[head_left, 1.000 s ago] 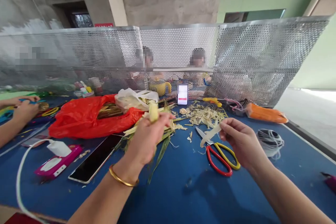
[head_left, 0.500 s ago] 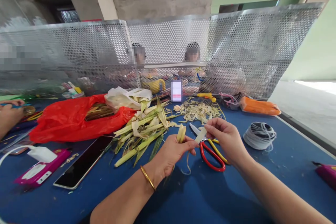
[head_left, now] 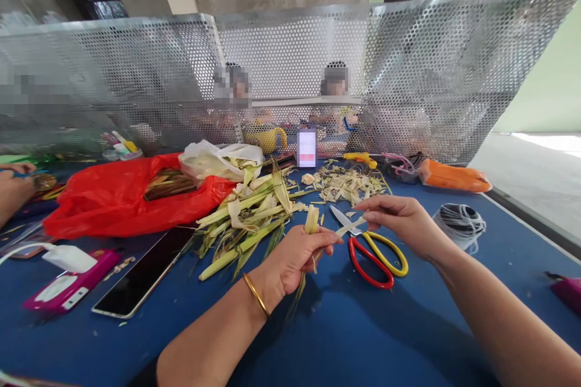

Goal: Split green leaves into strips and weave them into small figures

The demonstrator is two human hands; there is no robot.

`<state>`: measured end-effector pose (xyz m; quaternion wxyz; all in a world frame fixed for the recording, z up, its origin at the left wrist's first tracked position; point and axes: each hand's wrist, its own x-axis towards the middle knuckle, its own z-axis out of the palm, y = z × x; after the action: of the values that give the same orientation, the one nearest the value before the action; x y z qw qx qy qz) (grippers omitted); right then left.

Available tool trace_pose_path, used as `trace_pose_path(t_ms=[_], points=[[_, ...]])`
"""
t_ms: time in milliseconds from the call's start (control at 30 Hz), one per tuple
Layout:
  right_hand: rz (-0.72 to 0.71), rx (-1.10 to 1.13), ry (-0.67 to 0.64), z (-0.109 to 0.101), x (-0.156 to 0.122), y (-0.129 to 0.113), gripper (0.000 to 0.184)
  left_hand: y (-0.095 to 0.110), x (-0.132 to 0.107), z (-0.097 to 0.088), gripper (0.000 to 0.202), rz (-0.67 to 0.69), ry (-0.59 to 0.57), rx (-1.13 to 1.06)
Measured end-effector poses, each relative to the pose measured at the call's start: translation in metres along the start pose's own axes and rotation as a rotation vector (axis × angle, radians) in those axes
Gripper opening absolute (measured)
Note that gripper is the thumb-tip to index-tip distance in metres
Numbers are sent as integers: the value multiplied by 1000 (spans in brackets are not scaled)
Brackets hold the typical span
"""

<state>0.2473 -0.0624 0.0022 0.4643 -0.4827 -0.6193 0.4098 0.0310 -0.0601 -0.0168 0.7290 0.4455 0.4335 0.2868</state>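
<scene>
My left hand [head_left: 304,257], a gold bangle at its wrist, is closed around a rolled piece of pale yellow corn husk [head_left: 311,219] that stands up out of the fist. Between my two hands a narrow pale husk strip [head_left: 349,228] is stretched, pinched at its right end by the thumb and fingers of my right hand [head_left: 402,221]. The strip's left end meets my left thumb and fingertips. Just beneath my right hand lie scissors [head_left: 378,263] with one red and one yellow handle, blades pointing away. Left of my hands is a heap of corn husks [head_left: 249,224].
Husk scraps [head_left: 349,184] lie ahead, before a small upright phone [head_left: 307,148] and a perforated metal screen [head_left: 290,42]. At right are grey cord [head_left: 460,227] and an orange packet [head_left: 454,175]. Left are a red bag [head_left: 104,199], a large phone [head_left: 145,272], a power strip [head_left: 72,284] and another person's hand [head_left: 16,193].
My right hand has shifted a little to the right, and the strip now appears longer and narrower between my hands. More of the scissors' yellow handle shows. The view has tilted slightly.
</scene>
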Motion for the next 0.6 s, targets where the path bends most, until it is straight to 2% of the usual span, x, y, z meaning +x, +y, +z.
trace_pose_path(t_ms=[167, 267, 400, 533, 600], points=[[-11, 118, 62, 2, -2, 2, 18, -1, 1, 0, 21, 5, -49, -16], [20, 97, 41, 2, -2, 1, 18, -3, 3, -2, 24, 10, -47, -13], [-6, -82, -10, 1, 0, 4, 22, -3, 5, -3, 25, 19, 1, 48], [-135, -381, -39, -1, 1, 9, 10, -5, 6, -3, 24, 93, 49, 164], [-194, -479, -25, -3, 2, 10, 11, -5, 7, -3, 25, 113, 62, 218]])
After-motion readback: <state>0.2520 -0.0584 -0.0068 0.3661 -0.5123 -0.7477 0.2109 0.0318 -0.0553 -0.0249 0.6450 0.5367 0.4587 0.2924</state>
